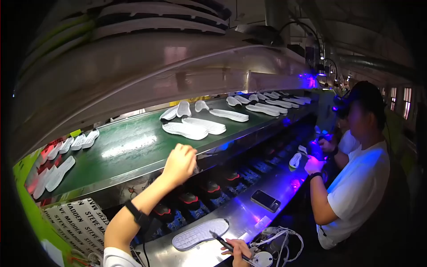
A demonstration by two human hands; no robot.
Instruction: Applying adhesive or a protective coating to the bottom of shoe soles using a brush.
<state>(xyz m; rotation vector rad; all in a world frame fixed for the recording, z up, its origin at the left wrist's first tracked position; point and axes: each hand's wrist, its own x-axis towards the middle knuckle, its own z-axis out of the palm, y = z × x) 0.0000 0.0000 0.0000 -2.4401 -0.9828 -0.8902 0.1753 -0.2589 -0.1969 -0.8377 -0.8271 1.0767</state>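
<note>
A white shoe sole (200, 234) lay flat on the metal bench (249, 213), tread side up, its surface covered in a fine grid of small studs. It was long and rounded at both ends, with the broader end pointing right. It sat at the near edge of the bench, just left of the right hand (239, 250) and well below the left hand (180, 163).

The right hand was closed around a dark pen-like tool (222, 242), whose tip touched or came very close to the sole's right end; contact could not be confirmed. The left hand was raised to the front lip of the green conveyor belt (133, 142), fingers curled narrow. Something small appeared to glint at its fingertips, but whether it held anything could not be told. A black band (137, 214) circled the left forearm.

Pairs of white soles (193, 128) lay on the belt, with more rows further right and left. A dark phone (265, 200) rested on the bench, and a tangle of white cable (278, 238) lay beside the right hand.

A co-worker in a white shirt (360, 187) stood to the right, both hands lit by violet light; what those hands held was too dim to make out. The lower part of the right hand was cut off by the frame edge. The shelf beneath the belt was dark, and its red and black objects could not be identified.
</note>
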